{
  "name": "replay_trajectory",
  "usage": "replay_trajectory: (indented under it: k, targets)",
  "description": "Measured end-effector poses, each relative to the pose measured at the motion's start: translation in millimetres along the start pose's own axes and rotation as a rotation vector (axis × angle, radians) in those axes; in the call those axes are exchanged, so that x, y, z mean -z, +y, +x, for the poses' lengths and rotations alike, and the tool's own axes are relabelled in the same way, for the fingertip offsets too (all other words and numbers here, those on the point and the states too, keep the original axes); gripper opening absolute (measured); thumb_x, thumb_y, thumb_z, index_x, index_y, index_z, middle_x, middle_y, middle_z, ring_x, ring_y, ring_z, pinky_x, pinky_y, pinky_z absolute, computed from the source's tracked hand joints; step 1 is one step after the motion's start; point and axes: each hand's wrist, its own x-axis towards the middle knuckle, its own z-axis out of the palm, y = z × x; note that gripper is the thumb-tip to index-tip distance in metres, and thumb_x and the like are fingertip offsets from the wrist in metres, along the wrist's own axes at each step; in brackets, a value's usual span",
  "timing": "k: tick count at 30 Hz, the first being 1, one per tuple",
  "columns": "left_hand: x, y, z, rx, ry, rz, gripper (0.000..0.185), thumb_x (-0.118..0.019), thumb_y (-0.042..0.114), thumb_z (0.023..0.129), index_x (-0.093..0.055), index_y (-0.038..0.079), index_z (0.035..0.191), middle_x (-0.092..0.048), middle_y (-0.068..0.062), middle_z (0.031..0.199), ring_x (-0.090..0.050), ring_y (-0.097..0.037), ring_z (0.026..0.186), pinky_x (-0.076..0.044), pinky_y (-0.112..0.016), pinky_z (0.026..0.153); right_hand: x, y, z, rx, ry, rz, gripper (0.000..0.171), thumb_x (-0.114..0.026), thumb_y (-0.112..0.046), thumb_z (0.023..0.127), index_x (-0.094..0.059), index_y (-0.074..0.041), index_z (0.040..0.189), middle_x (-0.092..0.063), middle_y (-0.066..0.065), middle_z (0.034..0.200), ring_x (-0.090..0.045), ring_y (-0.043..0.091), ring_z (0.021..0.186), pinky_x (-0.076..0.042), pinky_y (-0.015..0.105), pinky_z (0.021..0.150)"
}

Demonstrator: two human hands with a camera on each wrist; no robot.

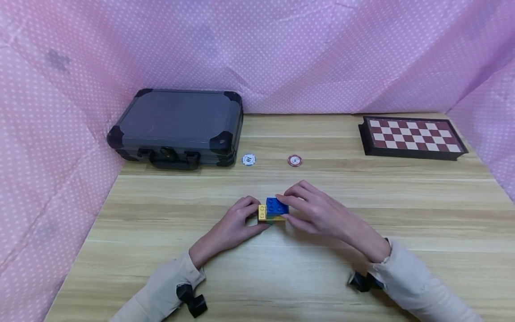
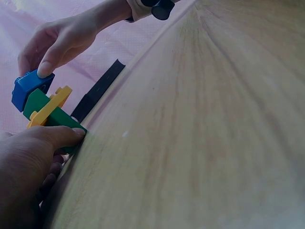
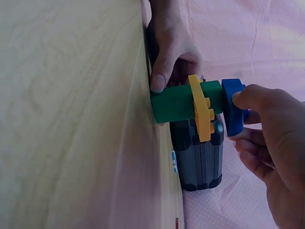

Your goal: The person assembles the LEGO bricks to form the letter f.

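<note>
A small stack of toy building bricks stands near the middle of the table. Its green base rises from the tabletop, with a thin yellow brick jutting out partway up and a green part above it. My left hand holds the lower green part between thumb and fingers. At the top, my right hand pinches a blue brick by its sides. In the wrist views the blue brick sits slightly tilted against the green top; whether it is fully seated I cannot tell.
A grey hard case with black corners lies at the back left. Beyond the bricks are a white-blue poker chip and a red one. A checkered board lies back right. Pink dotted cloth hangs behind the table.
</note>
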Motion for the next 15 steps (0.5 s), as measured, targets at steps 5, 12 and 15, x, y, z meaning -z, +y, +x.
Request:
replay_trajectory:
  k: [5,12,15]
  targets:
    - [-0.6,0.0,-0.5,-0.002,-0.001,-0.001,0.031,-0.084,0.017,0.089,-0.073,0.005,0.116,-0.06,-0.003,0.119,-0.056,-0.016,0.106,-0.054,-0.035,0.09,-4.2,-1.1,-4.1,-0.033,0.011,0.003,0.038,-0.065,-0.029,0.103,-0.067,-0.003,0.131,-0.068,0.007,0.12,-0.06,0.021,0.106,-0.056,0.038,0.086]
    - [-0.8,-0.6,-0.8,-0.016,0.009,0.009,0.032,-0.085,0.017,0.089,-0.073,0.004,0.116,-0.06,-0.003,0.119,-0.056,-0.016,0.105,-0.054,-0.034,0.089,-7.1,-3.4,-6.9,-0.048,0.001,-0.011,0.043,-0.055,-0.035,0.108,-0.063,-0.002,0.135,-0.068,0.008,0.12,-0.061,0.021,0.106,-0.056,0.039,0.087]
    - [-0.6,-1.0,-0.5,-0.019,0.012,0.009,0.032,-0.085,0.017,0.089,-0.073,0.005,0.116,-0.06,-0.003,0.12,-0.056,-0.016,0.106,-0.054,-0.034,0.089,-7.2,-2.6,-6.8,-0.056,-0.009,0.0,0.042,-0.056,-0.033,0.108,-0.062,-0.002,0.137,-0.068,0.007,0.121,-0.06,0.02,0.106,-0.056,0.037,0.085]
